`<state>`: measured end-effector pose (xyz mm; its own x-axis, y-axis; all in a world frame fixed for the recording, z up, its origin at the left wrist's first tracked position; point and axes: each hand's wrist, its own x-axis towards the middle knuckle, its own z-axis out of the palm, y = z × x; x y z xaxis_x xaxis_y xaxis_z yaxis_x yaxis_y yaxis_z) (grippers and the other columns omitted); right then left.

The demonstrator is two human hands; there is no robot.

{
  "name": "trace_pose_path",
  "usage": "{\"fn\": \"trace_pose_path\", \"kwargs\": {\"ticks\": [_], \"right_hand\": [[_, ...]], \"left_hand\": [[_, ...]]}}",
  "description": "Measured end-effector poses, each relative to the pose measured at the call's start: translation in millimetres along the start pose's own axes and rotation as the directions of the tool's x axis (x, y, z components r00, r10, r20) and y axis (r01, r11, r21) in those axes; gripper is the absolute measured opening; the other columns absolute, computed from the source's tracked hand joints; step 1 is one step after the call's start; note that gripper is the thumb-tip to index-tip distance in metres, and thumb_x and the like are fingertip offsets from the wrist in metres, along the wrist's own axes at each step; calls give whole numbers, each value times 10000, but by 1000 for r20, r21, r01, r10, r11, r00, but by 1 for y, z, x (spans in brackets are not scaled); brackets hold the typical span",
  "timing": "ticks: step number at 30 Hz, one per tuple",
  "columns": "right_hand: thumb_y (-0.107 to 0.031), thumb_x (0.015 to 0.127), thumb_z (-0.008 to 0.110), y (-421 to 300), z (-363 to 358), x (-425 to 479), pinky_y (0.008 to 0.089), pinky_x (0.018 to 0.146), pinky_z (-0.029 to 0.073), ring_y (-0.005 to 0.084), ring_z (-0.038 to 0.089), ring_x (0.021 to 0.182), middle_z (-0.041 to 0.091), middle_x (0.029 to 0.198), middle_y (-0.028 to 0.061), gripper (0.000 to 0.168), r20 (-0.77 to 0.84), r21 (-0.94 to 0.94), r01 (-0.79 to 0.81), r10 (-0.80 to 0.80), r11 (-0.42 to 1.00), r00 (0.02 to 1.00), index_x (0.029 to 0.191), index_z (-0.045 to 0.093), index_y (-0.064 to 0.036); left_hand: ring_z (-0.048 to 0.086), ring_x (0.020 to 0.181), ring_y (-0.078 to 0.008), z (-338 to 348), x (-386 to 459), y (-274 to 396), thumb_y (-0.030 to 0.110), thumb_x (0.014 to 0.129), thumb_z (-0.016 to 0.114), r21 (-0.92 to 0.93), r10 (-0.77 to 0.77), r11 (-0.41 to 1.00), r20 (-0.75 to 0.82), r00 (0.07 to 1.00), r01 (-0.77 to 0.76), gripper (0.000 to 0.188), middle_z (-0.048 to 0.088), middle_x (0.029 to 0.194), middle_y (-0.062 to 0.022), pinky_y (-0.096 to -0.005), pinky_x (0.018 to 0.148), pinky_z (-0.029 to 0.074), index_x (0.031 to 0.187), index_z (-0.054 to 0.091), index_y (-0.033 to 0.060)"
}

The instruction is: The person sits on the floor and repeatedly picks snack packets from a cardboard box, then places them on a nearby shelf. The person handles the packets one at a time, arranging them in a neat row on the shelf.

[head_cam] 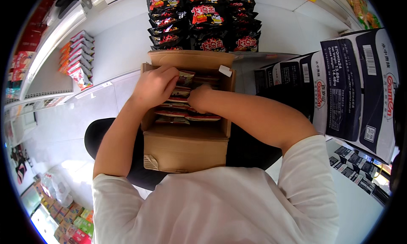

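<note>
An open cardboard box (186, 150) stands between my knees, its near flap folded towards me and its far flap leaning on the shelf side. Inside it lie rows of small food packets (173, 113) with red and pale wrappers. My left hand (159, 85) is over the box's left side, fingers bent down at the upper packets; its fingertips are partly hidden. My right hand (200, 98) reaches in among the packets right of the middle, fingers curled and mostly hidden. Whether either hand grips a packet cannot be made out.
Black noodle packets (208, 16) are stacked in columns on the shelf beyond the box. Large water cartons (345, 88) stand close on the right. More packets (79, 59) line a shelf at the left. Cartons and a plastic bag (55, 188) are at the lower left.
</note>
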<state>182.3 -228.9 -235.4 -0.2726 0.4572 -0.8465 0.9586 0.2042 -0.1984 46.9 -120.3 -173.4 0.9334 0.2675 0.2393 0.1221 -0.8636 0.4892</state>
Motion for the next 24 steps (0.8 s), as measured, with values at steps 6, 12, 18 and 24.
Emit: {"fn": "trace_pose_path", "kwargs": {"ticks": [6, 12, 18, 24], "right_hand": [[-120, 868, 712, 5, -8, -6, 477, 742, 573, 301, 703, 1010, 725, 1168, 103, 264, -15, -59, 32, -33, 998, 999, 1122, 770, -78], [-149, 857, 656, 4, -58, -63, 461, 741, 568, 316, 698, 930, 737, 1072, 134, 255, 48, -20, 79, -78, 997, 996, 1062, 773, -53], [-221, 840, 621, 55, -77, -140, 432, 596, 454, 280, 562, 608, 623, 687, 184, 274, -240, 332, 449, -386, 830, 891, 768, 646, 42], [-145, 876, 652, 126, -69, -171, 307, 764, 529, 146, 673, 817, 738, 909, 94, 261, -633, 700, 667, -212, 255, 745, 1005, 724, 70]], "left_hand": [[653, 780, -383, 6, -5, -1, 38, 892, 651, -1, -39, 999, 35, 999, 39, 45, 655, 897, -135, -458, 648, 528, 931, 630, 42], [679, 838, -333, 3, -7, -2, 72, 943, 638, -170, -176, 966, 129, 976, 196, 88, 667, 949, -156, -406, 721, 542, 1011, 644, 15], [620, 1111, -190, -2, -13, -6, 451, 1100, 420, -756, -191, 450, 438, 879, 474, 530, 699, 1171, -108, -353, 1014, 465, 1219, 656, -9], [657, 1155, -239, -14, -16, -1, 493, 1067, 468, -905, -166, -20, 421, 892, 424, 591, 681, 1245, -153, -397, 992, 515, 1358, 562, -12]]}}
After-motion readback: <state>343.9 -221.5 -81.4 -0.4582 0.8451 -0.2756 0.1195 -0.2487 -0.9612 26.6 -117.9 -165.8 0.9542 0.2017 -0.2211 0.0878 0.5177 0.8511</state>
